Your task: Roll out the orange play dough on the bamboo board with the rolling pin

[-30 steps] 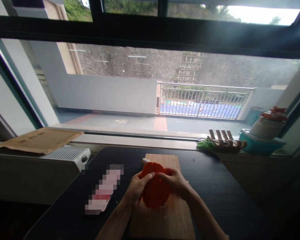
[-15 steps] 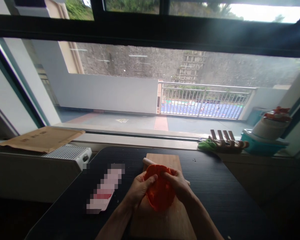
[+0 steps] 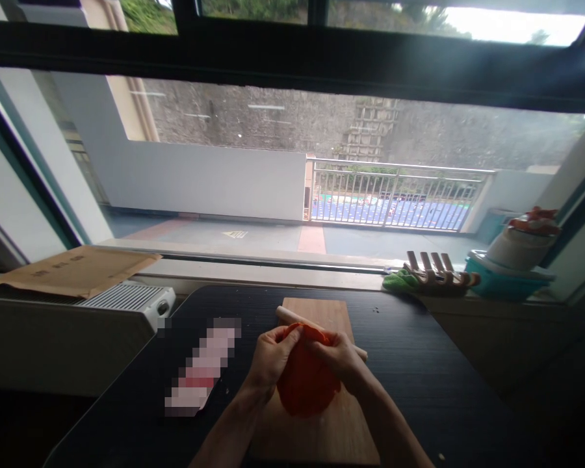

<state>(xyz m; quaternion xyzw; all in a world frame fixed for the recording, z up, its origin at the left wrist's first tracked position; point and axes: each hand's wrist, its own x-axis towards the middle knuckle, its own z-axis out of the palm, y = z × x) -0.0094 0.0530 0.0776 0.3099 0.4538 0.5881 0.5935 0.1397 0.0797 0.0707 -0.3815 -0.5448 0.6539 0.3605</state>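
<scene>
A thin, roughly round orange-red sheet of dough [image 3: 309, 383], perhaps modelling clay, hangs from my two hands with an uneven rim. My left hand [image 3: 272, 354] pinches its upper left edge between thumb and fingers. At the upper right edge, my right hand [image 3: 338, 354] pinches it close to the left thumb. Beneath lies a wooden board [image 3: 316, 439]. Behind the hands a pale rolling pin [image 3: 292, 316] rests slantwise across the board, its middle hidden by the hands and the sheet.
The board lies on a black table [image 3: 409, 364]. Left on it is a pixelated pink flat object [image 3: 202, 370]. Beyond stand a radiator [image 3: 141, 302] with a brown envelope [image 3: 78, 270], and on the sill a green cloth [image 3: 400, 281], a brown rack [image 3: 448, 281] and a teal basin [image 3: 509, 279].
Both thumbs have moved up to the sheet's top edge, which they now pinch. The sheet hangs slightly lower and longer. The whole view has shifted a little.
</scene>
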